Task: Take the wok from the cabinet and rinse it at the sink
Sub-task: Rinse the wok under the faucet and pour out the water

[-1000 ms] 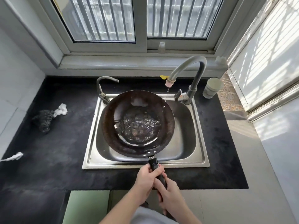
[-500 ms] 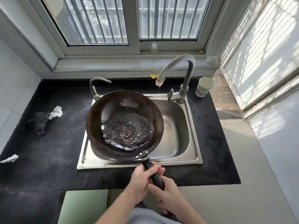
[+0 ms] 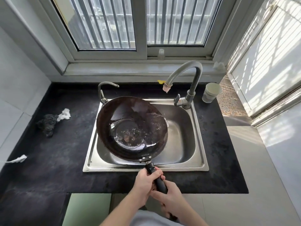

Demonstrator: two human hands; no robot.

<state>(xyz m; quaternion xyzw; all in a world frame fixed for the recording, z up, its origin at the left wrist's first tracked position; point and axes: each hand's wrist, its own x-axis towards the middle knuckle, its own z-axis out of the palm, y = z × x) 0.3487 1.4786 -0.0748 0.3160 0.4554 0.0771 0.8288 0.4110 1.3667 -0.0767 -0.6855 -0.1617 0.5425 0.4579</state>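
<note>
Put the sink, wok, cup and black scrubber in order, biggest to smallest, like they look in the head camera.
1. sink
2. wok
3. and 4. scrubber and cup look alike; the cup sits farther back, so I won't rank them.

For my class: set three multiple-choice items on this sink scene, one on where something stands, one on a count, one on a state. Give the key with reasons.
1. Where does the pale cup stand?
A. in the sink basin
B. on the dark counter, right of the large tap
C. on the window sill

2. How many taps rise behind the sink?
A. one
B. two
C. three

3. How is the wok held?
A. flat on the counter
B. upside down in the basin
C. tilted over the basin, both hands on its handle

Key: 1 B, it stands beside the large tap. 2 B, a small tap stands further left. 3 C, left hand and right hand grip the handle.
</note>
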